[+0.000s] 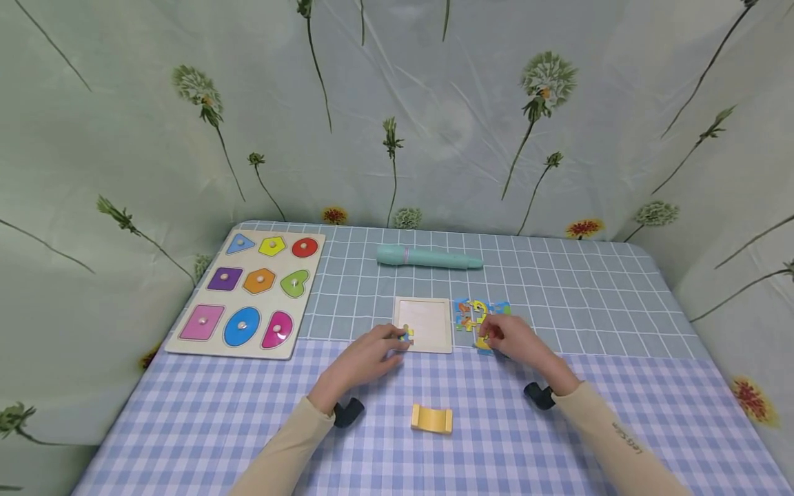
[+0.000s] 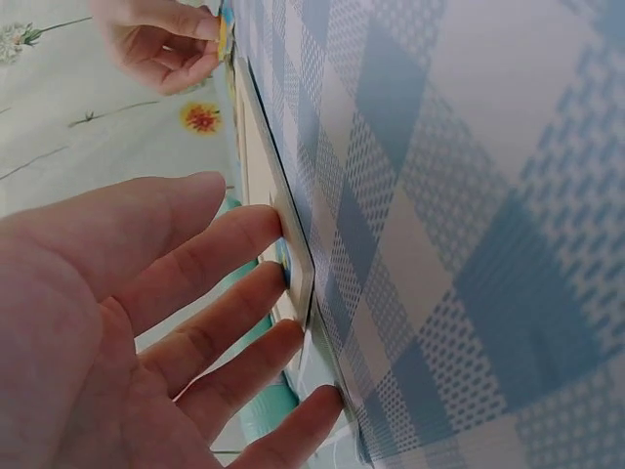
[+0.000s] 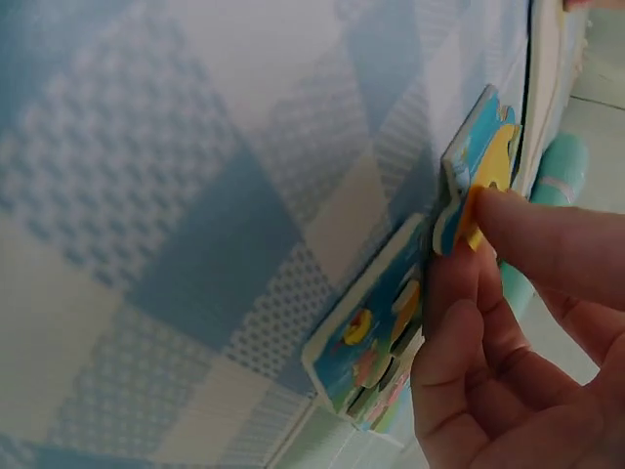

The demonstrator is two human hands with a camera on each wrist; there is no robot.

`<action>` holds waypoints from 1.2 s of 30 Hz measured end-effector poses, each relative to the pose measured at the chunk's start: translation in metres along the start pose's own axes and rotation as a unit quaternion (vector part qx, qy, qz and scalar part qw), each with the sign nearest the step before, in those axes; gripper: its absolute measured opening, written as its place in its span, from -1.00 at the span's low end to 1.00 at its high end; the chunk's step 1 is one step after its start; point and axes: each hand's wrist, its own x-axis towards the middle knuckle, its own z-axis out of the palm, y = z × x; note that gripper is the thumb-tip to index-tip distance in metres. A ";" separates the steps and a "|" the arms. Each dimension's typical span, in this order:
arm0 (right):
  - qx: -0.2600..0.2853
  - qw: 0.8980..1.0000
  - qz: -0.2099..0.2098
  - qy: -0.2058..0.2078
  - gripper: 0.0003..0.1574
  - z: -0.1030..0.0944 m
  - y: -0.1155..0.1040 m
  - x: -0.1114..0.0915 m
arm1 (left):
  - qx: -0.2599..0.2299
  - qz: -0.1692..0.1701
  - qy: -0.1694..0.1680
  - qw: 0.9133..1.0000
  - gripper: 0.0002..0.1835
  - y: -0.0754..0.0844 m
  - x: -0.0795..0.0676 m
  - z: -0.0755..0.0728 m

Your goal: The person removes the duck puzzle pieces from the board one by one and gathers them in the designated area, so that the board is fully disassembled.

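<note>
My right hand [image 1: 520,341] pinches a blue and yellow jigsaw piece [image 3: 480,161] between thumb and fingers, its edge tipped up in the right wrist view. Beside it lie more colourful jigsaw pieces [image 1: 465,310], right of a shallow wooden puzzle tray [image 1: 431,325]. One small piece [image 1: 406,334] sits in the tray's near left corner, partly hidden by fingers. My left hand [image 1: 371,355] lies at that corner with its fingers spread and loosely extended, fingertips right at the tray's edge [image 2: 293,210]. It grips nothing.
A shape board with knobbed pieces [image 1: 298,241] lies at the left. Behind the tray is a teal marker-shaped object [image 1: 428,257]. A yellow curved block [image 1: 431,419] stands near the front, between the forearms. A checked cloth [image 1: 484,455] covers the table's near half.
</note>
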 end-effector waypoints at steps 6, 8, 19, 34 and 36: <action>-0.026 1.000 0.002 0.003 -0.74 0.003 -0.003 0.000 | 0.001 0.002 0.007 1.000 -0.70 -0.001 0.000 0.001; -0.019 1.000 -0.006 0.008 -0.75 0.003 -0.006 0.001 | -0.004 0.006 0.009 1.000 -0.70 -0.002 -0.002 -0.001; 0.086 0.993 -0.082 -0.017 -0.81 0.029 -0.050 0.038 | 0.034 0.011 -0.039 0.999 -0.65 -0.018 -0.014 -0.009; 0.110 0.990 -0.073 -0.055 -0.65 0.056 -0.081 0.067 | 0.017 0.008 -0.048 0.999 -0.64 -0.017 -0.015 -0.010; 0.109 0.990 -0.081 -0.048 -0.66 0.057 -0.081 0.068 | 0.014 0.007 -0.046 0.999 -0.64 -0.018 -0.015 -0.010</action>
